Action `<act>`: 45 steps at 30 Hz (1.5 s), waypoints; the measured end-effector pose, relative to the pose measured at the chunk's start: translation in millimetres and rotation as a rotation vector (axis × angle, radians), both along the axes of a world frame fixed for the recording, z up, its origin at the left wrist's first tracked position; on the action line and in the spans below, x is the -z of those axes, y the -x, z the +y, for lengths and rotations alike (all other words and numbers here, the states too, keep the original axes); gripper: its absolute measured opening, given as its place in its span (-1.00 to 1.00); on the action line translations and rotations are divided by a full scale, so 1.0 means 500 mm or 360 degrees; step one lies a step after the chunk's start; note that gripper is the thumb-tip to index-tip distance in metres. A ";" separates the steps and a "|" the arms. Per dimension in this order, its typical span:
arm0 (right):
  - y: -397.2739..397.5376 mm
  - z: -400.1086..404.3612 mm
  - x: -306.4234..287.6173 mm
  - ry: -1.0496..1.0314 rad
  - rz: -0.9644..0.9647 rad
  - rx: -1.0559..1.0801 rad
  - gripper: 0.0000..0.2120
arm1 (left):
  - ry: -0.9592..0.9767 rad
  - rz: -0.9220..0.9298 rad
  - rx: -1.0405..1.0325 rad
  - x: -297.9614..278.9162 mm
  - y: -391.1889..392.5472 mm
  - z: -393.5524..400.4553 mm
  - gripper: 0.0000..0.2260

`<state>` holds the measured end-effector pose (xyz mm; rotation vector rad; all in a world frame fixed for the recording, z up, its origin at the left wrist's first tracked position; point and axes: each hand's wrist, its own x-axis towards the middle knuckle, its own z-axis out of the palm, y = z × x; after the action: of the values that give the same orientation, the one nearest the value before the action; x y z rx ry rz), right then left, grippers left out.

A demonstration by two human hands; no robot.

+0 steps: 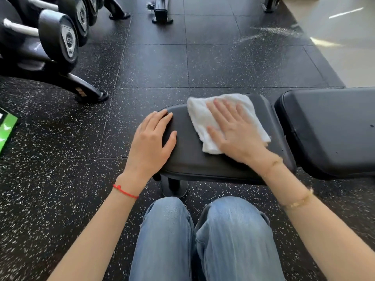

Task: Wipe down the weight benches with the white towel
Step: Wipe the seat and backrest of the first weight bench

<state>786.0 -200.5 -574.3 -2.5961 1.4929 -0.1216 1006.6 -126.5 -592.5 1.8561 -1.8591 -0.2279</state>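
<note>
A black padded bench seat (188, 157) lies in front of my knees, with the longer back pad (328, 128) of the same bench to its right. A folded white towel (199, 116) lies on the seat's far right part. My right hand (233, 130) presses flat on the towel with straight, spread fingers. My left hand (152, 140) rests flat on the seat's left end, fingers straight over the edge, thumb on the pad.
A dumbbell rack (50, 43) with several black dumbbells stands at the far left, its foot (89, 92) reaching toward the bench. A green object (6, 130) sits at the left edge. Another bench's base (161, 11) stands far ahead. Black speckled rubber floor (154, 65) surrounds the bench.
</note>
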 end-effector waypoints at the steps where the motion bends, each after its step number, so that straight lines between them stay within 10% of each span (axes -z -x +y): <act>1: 0.007 0.025 0.005 0.0021 -0.0022 -0.0055 -0.42 | 0.0003 0.0011 0.0001 0.001 -0.001 0.000 -0.57; 16: 0.011 0.068 0.016 0.0051 -0.0019 -0.0219 -0.42 | 0.0019 0.0144 -0.0029 0.008 0.008 0.005 -0.59; 24: 0.004 -0.104 0.002 -0.0089 0.0037 0.0239 -0.45 | -0.0033 0.0194 -0.0155 -0.001 0.024 0.003 -0.60; 31: 0.023 0.069 0.015 0.0013 -0.0007 -0.0181 -0.40 | 0.0036 0.0263 -0.0226 0.008 0.033 0.003 -0.63; 39: 0.095 -0.112 0.003 -0.0092 0.0066 0.0410 -0.44 | 0.0099 0.0267 -0.0253 0.010 0.036 0.005 -0.63; 45: 0.109 0.092 0.009 0.0061 -0.0013 0.0224 -0.39 | 0.0088 0.0251 -0.0256 0.011 0.036 0.006 -0.63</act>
<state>731.6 -154.6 -578.8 -2.5142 1.6860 -0.1776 988.6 -123.5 -598.1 1.8812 -1.5877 -0.2567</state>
